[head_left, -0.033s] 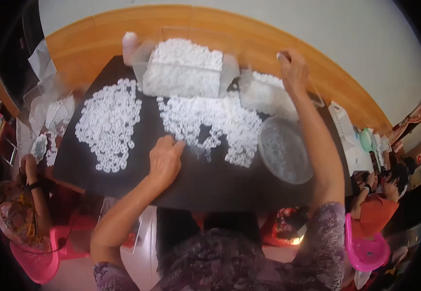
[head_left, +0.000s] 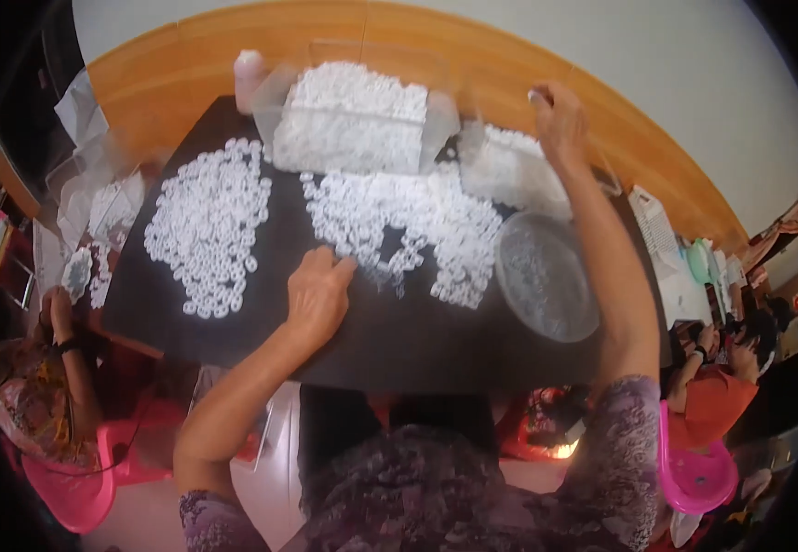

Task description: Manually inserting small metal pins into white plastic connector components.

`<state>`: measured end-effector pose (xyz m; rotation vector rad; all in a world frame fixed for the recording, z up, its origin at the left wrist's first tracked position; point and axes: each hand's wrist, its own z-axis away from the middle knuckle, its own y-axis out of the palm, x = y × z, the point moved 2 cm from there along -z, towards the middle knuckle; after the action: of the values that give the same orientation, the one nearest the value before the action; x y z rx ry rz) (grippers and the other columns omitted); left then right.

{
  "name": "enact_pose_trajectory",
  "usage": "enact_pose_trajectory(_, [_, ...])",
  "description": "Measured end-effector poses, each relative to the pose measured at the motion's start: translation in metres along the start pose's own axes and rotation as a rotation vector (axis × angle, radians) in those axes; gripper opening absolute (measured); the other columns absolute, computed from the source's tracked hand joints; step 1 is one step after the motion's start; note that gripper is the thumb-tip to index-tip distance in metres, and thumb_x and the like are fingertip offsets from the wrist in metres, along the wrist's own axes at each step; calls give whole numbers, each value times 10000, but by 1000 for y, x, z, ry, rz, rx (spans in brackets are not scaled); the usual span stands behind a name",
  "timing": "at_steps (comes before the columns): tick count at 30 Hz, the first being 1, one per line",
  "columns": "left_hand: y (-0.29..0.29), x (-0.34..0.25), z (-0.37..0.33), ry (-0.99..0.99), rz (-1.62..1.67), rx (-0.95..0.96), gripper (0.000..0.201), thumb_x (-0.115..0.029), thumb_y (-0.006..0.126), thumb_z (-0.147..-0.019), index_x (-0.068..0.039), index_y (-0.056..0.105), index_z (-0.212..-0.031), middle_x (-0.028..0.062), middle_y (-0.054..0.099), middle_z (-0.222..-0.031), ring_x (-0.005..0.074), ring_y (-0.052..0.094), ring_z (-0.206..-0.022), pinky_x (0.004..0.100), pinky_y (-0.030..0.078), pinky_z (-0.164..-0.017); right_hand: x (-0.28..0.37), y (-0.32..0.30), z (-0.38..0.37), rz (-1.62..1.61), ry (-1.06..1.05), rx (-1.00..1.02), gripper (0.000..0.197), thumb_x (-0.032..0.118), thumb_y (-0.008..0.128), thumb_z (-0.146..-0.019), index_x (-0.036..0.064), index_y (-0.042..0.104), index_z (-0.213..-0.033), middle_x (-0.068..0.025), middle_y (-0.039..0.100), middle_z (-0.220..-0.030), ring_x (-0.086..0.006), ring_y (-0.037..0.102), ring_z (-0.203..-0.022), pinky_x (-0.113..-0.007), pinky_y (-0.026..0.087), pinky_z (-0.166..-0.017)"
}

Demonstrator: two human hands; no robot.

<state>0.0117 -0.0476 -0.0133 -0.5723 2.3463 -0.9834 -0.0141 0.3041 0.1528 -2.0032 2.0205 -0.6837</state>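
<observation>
My right hand [head_left: 562, 124] is raised at the far right, above a clear box [head_left: 516, 184] of white pieces. Its fingers pinch a small white piece [head_left: 535, 96]. My left hand [head_left: 318, 294] rests on the dark table [head_left: 353, 354], fingers curled down; whatever they hold, if anything, is hidden. Just right of it lie a few small clear bits [head_left: 382, 276]. Beyond it spreads a loose pile of white oval pieces with holes [head_left: 463, 225]. A second such pile [head_left: 210, 225] lies to the left. Near my right forearm sits a round clear tray [head_left: 546, 308] holding small clear bits.
A large clear bin [head_left: 348, 145] heaped with white pieces stands at the back, beside a pale pink bottle [head_left: 249, 81]. One person [head_left: 63, 354] sits at the left, another [head_left: 716, 386] at the right. Pink plastic stools [head_left: 698, 478] flank the table.
The whole scene sits slightly higher in the picture. Both hands keep nearly the same pose, the right still pinching the white piece.
</observation>
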Motion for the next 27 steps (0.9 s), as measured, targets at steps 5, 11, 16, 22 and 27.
enact_pose_trajectory(5, [-1,-16,-14,-27,138,19,121,-17,591,-718,-69,639,-816,110,514,-708,304,544,-706,404,435,-591,-32,26,-4,187,-96,255,167,183,621,-777,82,679,-897,-149,665,-829,-312,639,-756,-391,494,-679])
enact_pose_trajectory(11, [11,-19,-28,-7,168,20,70,-31,576,-710,-66,619,-753,106,508,-673,298,546,-682,415,435,-574,-48,18,12,368,-41,494,198,229,592,-782,62,681,-837,-152,659,-803,-325,631,-756,-410,480,-661])
enact_pose_trajectory(16, [16,-33,-20,77,222,61,71,-22,576,-690,-68,607,-734,105,511,-682,298,546,-691,412,432,-576,15,-11,39,-19,-60,328,161,153,609,-781,19,664,-850,-133,656,-806,-268,625,-756,-353,477,-684])
enact_pose_trajectory(22, [12,-37,-13,109,172,108,94,-3,569,-670,-67,600,-731,92,512,-702,289,549,-720,403,435,-590,91,-21,126,-482,-140,617,116,42,666,-728,33,662,-843,-96,630,-786,-226,602,-772,-310,468,-703])
enact_pose_trajectory(27, [1,-32,-12,-10,169,30,113,-9,619,-669,-66,609,-766,92,503,-694,283,544,-697,403,430,-579,122,-14,181,-529,-189,756,137,48,677,-673,35,646,-806,-110,601,-749,-294,570,-727,-366,455,-671])
